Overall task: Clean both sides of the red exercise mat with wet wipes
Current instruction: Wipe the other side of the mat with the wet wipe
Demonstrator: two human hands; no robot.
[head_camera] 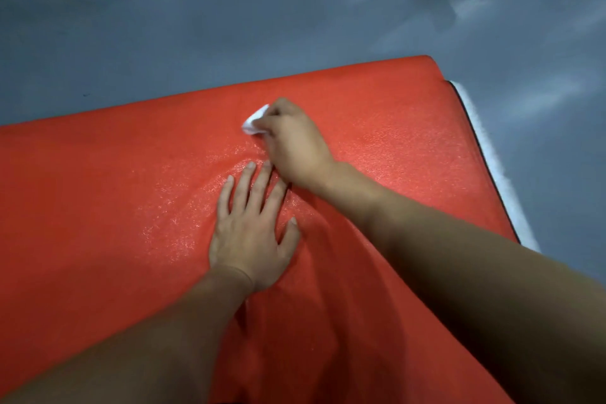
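The mat (131, 207) lies flat on the grey floor (196, 26), filling most of the view, its far edge and right-hand edge in sight. The right hand (292, 147) presses a bunched white wipe (254, 121) against the mat, its fingers curled round the wipe. The left hand (252, 233) rests flat just beside it, fingers straight and spread, holding the mat down.

The likely trouble is the mat bunching: faint folds already run out from under the hands, and a hard stroke could drag the thin surface into creases and leave strips unwiped. The small wad may also dry out or miss patches, so coverage could end up uneven. The damp patch could make the bracing palm slip.

The mat is bright red with a fine pebbled texture. It glistens wet around the hands and looks matte farther out. A dark rim and a white strip (492, 174) show along its right edge.
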